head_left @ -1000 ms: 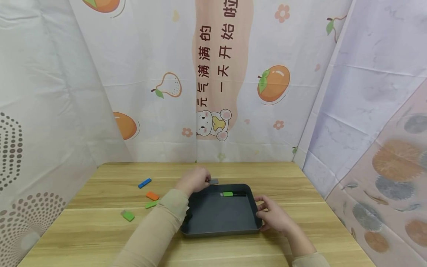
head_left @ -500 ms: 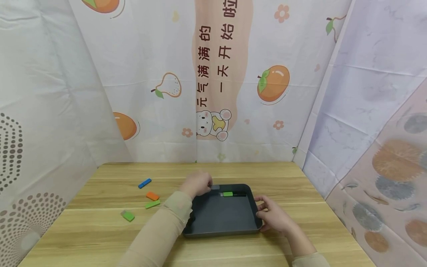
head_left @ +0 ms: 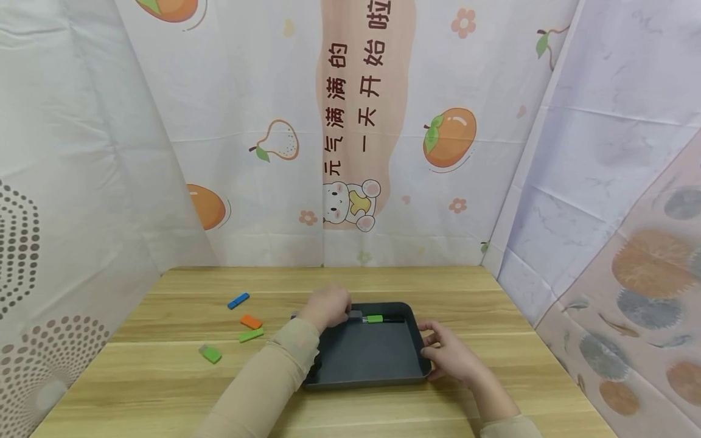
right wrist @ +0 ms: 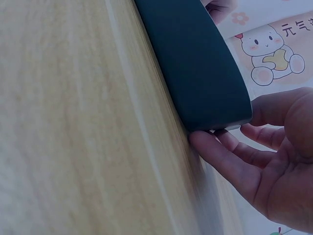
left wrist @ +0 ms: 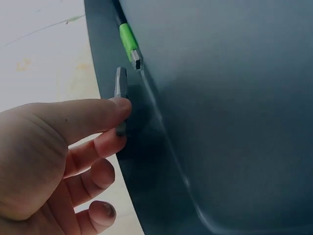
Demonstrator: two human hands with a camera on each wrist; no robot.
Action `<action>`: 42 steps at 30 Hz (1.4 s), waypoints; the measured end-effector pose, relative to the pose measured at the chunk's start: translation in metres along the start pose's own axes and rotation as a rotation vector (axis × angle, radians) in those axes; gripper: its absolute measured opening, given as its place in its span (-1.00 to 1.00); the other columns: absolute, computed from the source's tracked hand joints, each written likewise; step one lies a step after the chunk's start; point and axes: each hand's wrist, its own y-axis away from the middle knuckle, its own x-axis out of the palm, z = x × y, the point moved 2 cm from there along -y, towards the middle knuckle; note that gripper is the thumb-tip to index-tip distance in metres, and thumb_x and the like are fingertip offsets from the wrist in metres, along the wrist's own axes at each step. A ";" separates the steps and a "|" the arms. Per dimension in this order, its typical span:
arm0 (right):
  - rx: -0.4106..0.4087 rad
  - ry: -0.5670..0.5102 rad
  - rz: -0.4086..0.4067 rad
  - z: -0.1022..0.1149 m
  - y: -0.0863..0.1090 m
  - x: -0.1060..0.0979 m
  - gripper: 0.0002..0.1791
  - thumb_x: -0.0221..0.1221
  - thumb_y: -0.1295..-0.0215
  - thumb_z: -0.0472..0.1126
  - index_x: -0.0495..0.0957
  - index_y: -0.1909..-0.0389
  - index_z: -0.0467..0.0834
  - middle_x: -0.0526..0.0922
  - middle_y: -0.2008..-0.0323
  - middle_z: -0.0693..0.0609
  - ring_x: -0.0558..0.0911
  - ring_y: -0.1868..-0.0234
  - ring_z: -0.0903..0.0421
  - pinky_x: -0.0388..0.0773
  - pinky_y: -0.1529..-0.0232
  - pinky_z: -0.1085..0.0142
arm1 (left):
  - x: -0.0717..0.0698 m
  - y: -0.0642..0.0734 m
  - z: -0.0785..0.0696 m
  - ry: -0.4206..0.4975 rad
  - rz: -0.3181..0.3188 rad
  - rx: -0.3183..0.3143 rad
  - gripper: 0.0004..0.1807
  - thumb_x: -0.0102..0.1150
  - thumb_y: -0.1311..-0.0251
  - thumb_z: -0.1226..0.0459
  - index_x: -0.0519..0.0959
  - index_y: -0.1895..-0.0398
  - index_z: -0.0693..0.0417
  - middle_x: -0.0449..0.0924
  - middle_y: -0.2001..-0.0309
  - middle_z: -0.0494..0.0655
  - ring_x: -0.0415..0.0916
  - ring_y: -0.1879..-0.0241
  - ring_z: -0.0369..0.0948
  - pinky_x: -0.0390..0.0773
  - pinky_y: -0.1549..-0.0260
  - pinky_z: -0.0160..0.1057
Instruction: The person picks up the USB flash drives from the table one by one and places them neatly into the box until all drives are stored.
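My left hand point(head_left: 328, 306) pinches a grey USB flash drive point(left wrist: 121, 83) between thumb and index finger, over the far wall of a dark grey tray point(head_left: 367, 383). The other fingers of that hand are loosely curled. Just beyond the drive's tip, a green USB flash drive point(left wrist: 128, 39) lies along the tray's far side with its metal plug bare, in line with a black piece point(head_left: 393, 318). My right hand point(head_left: 450, 354) holds the tray's right side, thumb at the rim and fingers against the outer wall point(right wrist: 205, 73).
Left of the tray, a blue USB drive point(head_left: 238, 300), an orange one point(head_left: 251, 321), a light green one point(head_left: 251, 335) and a green one with a metal end point(head_left: 210, 353) lie on the wooden table point(head_left: 164, 389). A printed curtain point(head_left: 263, 201) hangs behind the table.
My left hand has come from beyond the tray's far rim inward and slightly right, lowering the grey USB flash drive toward the green one. The right hand stays at the tray's side.
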 end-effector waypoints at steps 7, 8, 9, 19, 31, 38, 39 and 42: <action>0.003 -0.007 -0.003 -0.001 0.000 0.000 -0.45 0.06 -0.38 -0.49 0.24 -0.37 -0.32 0.37 0.06 -0.33 0.58 0.28 -0.12 0.67 0.46 -0.08 | 0.007 -0.003 -0.007 -0.117 -0.035 -0.013 -0.82 0.37 -0.22 0.29 0.66 0.54 -0.10 0.57 0.49 -0.25 0.47 0.50 -0.27 0.58 0.48 -0.18; 0.002 -0.007 -0.003 -0.001 0.000 0.000 -0.45 0.06 -0.38 -0.49 0.24 -0.37 -0.32 0.37 0.06 -0.32 0.58 0.28 -0.12 0.67 0.46 -0.08 | 0.008 -0.003 -0.008 -0.138 -0.038 -0.016 -0.80 0.36 -0.23 0.29 0.65 0.56 -0.10 0.56 0.51 -0.24 0.46 0.52 -0.27 0.58 0.50 -0.18; 0.001 -0.008 -0.001 -0.001 0.000 0.000 -0.45 0.06 -0.38 -0.49 0.24 -0.37 -0.32 0.37 0.06 -0.32 0.58 0.28 -0.12 0.67 0.46 -0.08 | 0.009 -0.003 -0.009 -0.153 -0.040 -0.022 -0.79 0.33 -0.25 0.29 0.64 0.56 -0.10 0.56 0.52 -0.23 0.46 0.53 -0.27 0.58 0.51 -0.18; -0.001 -0.002 -0.001 -0.002 -0.001 0.000 -0.46 0.06 -0.39 -0.48 0.25 -0.37 -0.31 0.36 0.07 -0.32 0.56 0.30 -0.11 0.66 0.47 -0.07 | 0.010 0.000 -0.021 -0.293 -0.072 -0.018 -0.85 0.30 -0.26 0.35 0.70 0.45 -0.07 0.64 0.45 -0.15 0.53 0.48 -0.25 0.63 0.52 -0.09; -0.005 0.001 0.008 -0.001 -0.001 0.000 -0.46 0.06 -0.39 -0.48 0.24 -0.37 -0.31 0.36 0.06 -0.32 0.55 0.34 -0.10 0.66 0.47 -0.07 | 0.017 0.000 -0.024 -0.397 -0.145 0.042 -0.82 0.32 -0.27 0.31 0.73 0.49 -0.08 0.65 0.50 -0.17 0.62 0.46 -0.24 0.62 0.57 -0.17; -0.005 0.000 0.006 -0.001 -0.001 -0.001 -0.46 0.06 -0.39 -0.48 0.24 -0.37 -0.32 0.36 0.06 -0.32 0.55 0.32 -0.11 0.67 0.46 -0.07 | 0.018 -0.002 -0.023 -0.378 -0.148 0.043 -0.80 0.31 -0.29 0.32 0.74 0.49 -0.10 0.66 0.49 -0.19 0.60 0.48 -0.25 0.61 0.57 -0.16; -0.005 -0.002 0.007 -0.001 -0.001 -0.001 -0.46 0.06 -0.39 -0.48 0.24 -0.37 -0.31 0.36 0.06 -0.32 0.55 0.31 -0.11 0.67 0.46 -0.07 | 0.019 -0.003 -0.023 -0.379 -0.144 0.042 -0.80 0.31 -0.30 0.32 0.74 0.48 -0.11 0.66 0.48 -0.19 0.60 0.48 -0.25 0.62 0.56 -0.16; -0.007 -0.002 0.012 -0.001 0.000 -0.001 -0.46 0.06 -0.40 -0.47 0.24 -0.37 -0.31 0.36 0.07 -0.31 0.55 0.31 -0.11 0.67 0.46 -0.07 | 0.021 -0.004 -0.023 -0.386 -0.137 0.037 -0.81 0.31 -0.30 0.31 0.74 0.48 -0.12 0.67 0.48 -0.20 0.61 0.47 -0.25 0.63 0.55 -0.16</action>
